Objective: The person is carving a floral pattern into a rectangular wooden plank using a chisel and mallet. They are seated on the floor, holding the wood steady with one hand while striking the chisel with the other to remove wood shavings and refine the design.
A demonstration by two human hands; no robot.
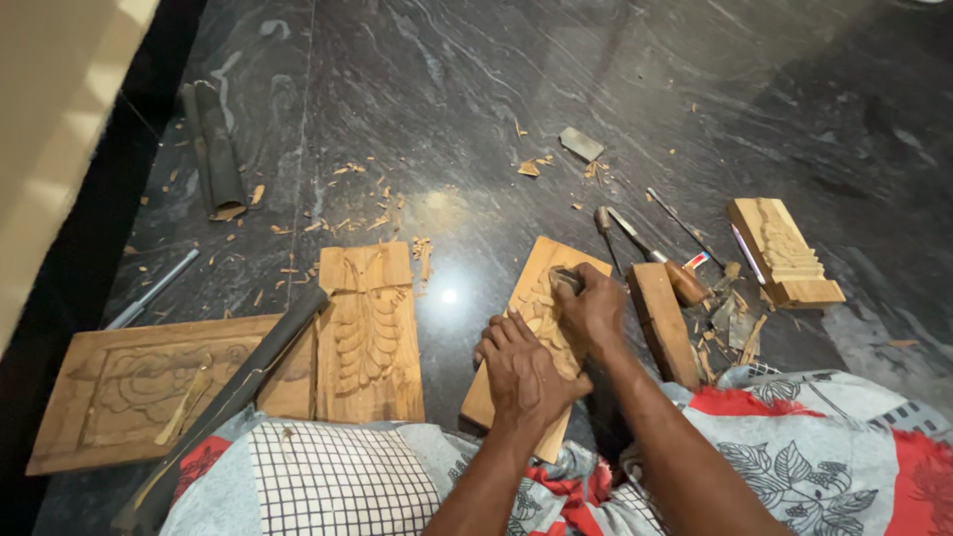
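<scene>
A carved wooden plank (531,298) lies tilted on the dark stone floor in front of my lap. My left hand (521,367) presses flat on its near half, fingers spread. My right hand (593,310) is closed around a small carving tool (566,279), whose tip rests on the relief at the plank's far right edge. Most of the tool is hidden inside my fist.
A second carved plank (369,333) and a large rosette panel (149,382) lie at left under a long dark bar (238,387). A wooden block (663,323), several chisels (655,248) and a small carved piece (784,253) sit at right. Wood chips litter the floor.
</scene>
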